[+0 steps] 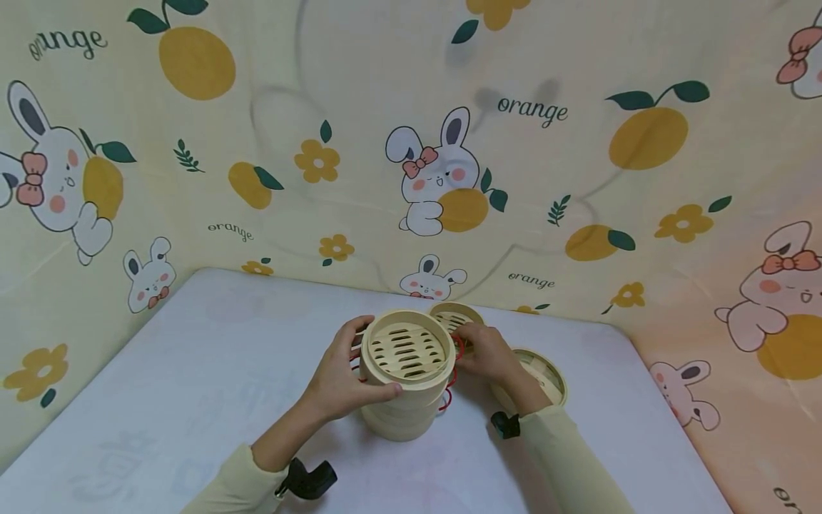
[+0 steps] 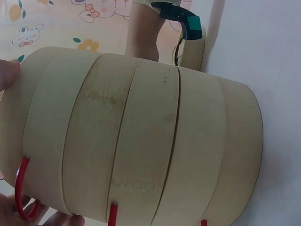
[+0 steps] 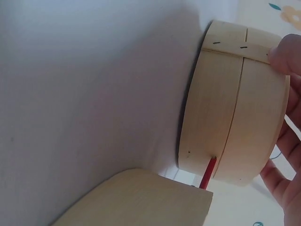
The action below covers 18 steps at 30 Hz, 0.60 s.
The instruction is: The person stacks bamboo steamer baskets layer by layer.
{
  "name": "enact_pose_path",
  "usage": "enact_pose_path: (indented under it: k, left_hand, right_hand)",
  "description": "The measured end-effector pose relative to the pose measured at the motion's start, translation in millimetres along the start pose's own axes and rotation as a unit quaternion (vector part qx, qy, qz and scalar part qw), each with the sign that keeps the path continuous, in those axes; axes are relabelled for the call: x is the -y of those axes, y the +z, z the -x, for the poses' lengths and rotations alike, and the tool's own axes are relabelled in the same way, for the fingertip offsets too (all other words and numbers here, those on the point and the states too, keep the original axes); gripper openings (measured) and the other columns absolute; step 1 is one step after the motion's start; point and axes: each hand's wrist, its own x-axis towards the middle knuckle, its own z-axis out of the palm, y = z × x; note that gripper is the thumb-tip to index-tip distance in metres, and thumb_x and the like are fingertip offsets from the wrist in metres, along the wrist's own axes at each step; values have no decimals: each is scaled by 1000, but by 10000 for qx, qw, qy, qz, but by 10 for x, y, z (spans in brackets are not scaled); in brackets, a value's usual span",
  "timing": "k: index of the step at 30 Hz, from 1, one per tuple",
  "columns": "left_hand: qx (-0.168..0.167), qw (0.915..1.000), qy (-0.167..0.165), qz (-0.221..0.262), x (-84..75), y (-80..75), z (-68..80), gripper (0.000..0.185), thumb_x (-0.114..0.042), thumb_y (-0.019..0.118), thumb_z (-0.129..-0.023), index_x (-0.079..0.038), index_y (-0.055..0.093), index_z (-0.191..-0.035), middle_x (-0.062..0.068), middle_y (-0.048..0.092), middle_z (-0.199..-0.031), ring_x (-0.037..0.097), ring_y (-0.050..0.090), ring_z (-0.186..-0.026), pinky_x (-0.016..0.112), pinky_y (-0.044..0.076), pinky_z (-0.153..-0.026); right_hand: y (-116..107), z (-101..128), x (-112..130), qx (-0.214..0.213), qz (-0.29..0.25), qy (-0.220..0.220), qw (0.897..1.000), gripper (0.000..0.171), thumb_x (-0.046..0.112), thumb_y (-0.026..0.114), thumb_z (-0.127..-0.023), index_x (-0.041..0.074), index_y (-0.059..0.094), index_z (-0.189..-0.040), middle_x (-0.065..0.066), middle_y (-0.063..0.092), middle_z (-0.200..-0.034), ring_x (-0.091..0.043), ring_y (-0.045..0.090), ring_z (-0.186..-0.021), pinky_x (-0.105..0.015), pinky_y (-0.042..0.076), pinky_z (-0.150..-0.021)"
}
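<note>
Stacked round steamer baskets of pale bamboo (image 1: 399, 421) stand upright on the white bench (image 1: 212, 385), between its two far corners and nearer the right one, set in from the far edge. The topmost container opens upward, its round slotted bamboo floor (image 1: 409, 350) in plain view inside the raised rim; what the tiers beneath hold cannot be seen. Thin red looped handles (image 2: 19, 188) stick out from the stack's sides.

The left hand (image 1: 340, 378) has its grip spread around the upper part of the stack, thumb on the near wall and fingers curled round the left side.

Behind the stack and slightly right, closer to the bench's far edge, is a separate low round pale bamboo basket (image 3: 214, 103), two bands deep, with slots showing in its floor and a red handle on its side. The right hand's (image 1: 491, 353) grip is closed on its rim, with the thumb and the fingers on different sides. Whether its base touches the bench is hard to tell.

A shallow round pale bamboo piece with a raised rim (image 1: 560, 385) lies to the right of both, toward the bench's right edge; the right forearm hides part of it, so its contents cannot be fully seen.
</note>
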Motion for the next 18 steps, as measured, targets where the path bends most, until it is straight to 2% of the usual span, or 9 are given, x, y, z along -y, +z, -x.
enact_pose_path:
  k: [6,13,18]
  left_hand:
    - [-7,10000,-12,10,7,1,5,108,-35,91,-56,-15,33,-145,3,42,-143,25,48,-128,48,44,-103]
    - [-35,9999,-23,93,15,5,14,108,-36,91,-56,-16,33,-145,3,42,-143,25,47,-129,48,43,-104]
    - [-27,9999,-51,97,19,5,18,107,-36,91,-57,-18,33,-145,3,42,-143,26,47,-129,49,44,-103]
  right_hand:
    - [5,-14,2,-31,160,-49,9999,29,23,85,-69,16,70,-93,6,65,-87,-9,55,-77,-30,50,-72]
    - [-11,-42,16,-53,484,133,9987,35,31,85,-69,16,70,-96,5,65,-90,-11,53,-78,-40,46,-76]
    - [-59,-38,37,-163,627,22,9979,32,30,84,-68,16,69,-92,5,65,-87,-12,54,-78,-39,46,-74]
